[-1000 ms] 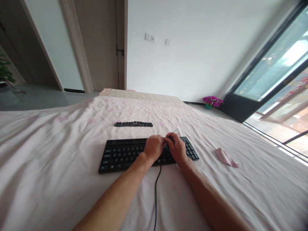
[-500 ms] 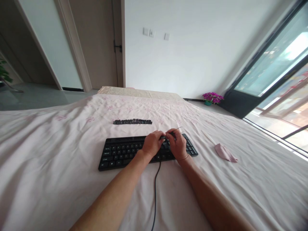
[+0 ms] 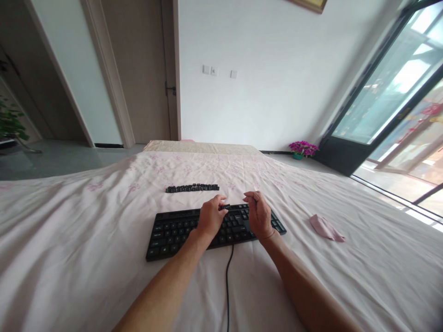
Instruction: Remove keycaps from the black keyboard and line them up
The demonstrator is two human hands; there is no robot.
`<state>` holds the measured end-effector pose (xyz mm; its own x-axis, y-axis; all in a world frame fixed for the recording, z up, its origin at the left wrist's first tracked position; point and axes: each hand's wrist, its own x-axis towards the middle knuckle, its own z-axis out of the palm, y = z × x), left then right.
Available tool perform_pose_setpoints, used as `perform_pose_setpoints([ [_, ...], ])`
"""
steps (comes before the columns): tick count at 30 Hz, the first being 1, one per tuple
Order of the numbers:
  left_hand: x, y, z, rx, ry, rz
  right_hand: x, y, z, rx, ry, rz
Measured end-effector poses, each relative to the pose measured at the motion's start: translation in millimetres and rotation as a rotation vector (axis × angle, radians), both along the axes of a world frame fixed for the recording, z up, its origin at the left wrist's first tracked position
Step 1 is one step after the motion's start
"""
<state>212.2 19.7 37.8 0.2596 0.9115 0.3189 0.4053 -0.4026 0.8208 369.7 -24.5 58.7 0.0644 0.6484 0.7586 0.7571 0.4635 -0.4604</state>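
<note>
A black keyboard [image 3: 173,229] lies on the pale floral cloth, its cable [image 3: 227,286] running toward me. Above its upper middle, my left hand [image 3: 211,216] pinches a small black keycap [image 3: 224,207] between thumb and fingertips. Over the keyboard's right part is my right hand [image 3: 259,213], fingers curled together; whatever they hold, if anything, is hidden. The two hands are apart, with keys showing between them. Behind the keyboard, loose black keycaps [image 3: 192,188] stand in a row on the cloth.
A crumpled pink cloth [image 3: 327,228] lies to the right of the keyboard. The cloth-covered surface [image 3: 86,258] is wrinkled. Beyond it are a white wall, a door [image 3: 138,69], a pot of purple flowers [image 3: 303,148] and a glass door at right.
My hands have moved apart, the left one with the black keycap. The thin wire seen at my right fingers is no longer visible. My view has tilted up slightly.
</note>
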Motion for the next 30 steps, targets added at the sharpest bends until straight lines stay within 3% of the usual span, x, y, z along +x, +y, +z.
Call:
perform_pose_setpoints([
  [5,-20.6,-6.6,8.7,0.068,-0.084,-0.043,-15.8,-6.1,16.3,-0.276,-0.263,-0.001],
  [9,-30.9,-13.5,13.4,0.085,-0.113,-0.078,-27.6,-4.2,16.6,-0.365,-0.323,0.025],
  [12,-50.3,-13.8,17.6,0.118,-0.078,-0.083,-20.9,14.1,16.6,-0.393,-0.281,0.055],
  [15,-91.3,-5.6,17.3,0.205,-0.002,0.041,-0.9,46.8,19.3,-0.504,-0.222,-0.088],
  [18,-145.6,9.5,3.8,0.164,0.018,0.271,19.2,81.9,18.2,-0.636,-0.232,-0.191],
  [22,-199.0,26.9,-28.3,-0.078,-0.118,0.449,28.4,116.0,4.2,-0.71,-0.243,-0.242],
  [25,-210.1,32.3,-44.1,-0.159,-0.244,0.437,26.0,132.6,-8.7,-0.74,-0.257,-0.264],
  [30,-203.8,33.5,-44.2,-0.141,-0.069,0.405,24.5,148.0,-19.2,-0.764,-0.292,-0.272],
])
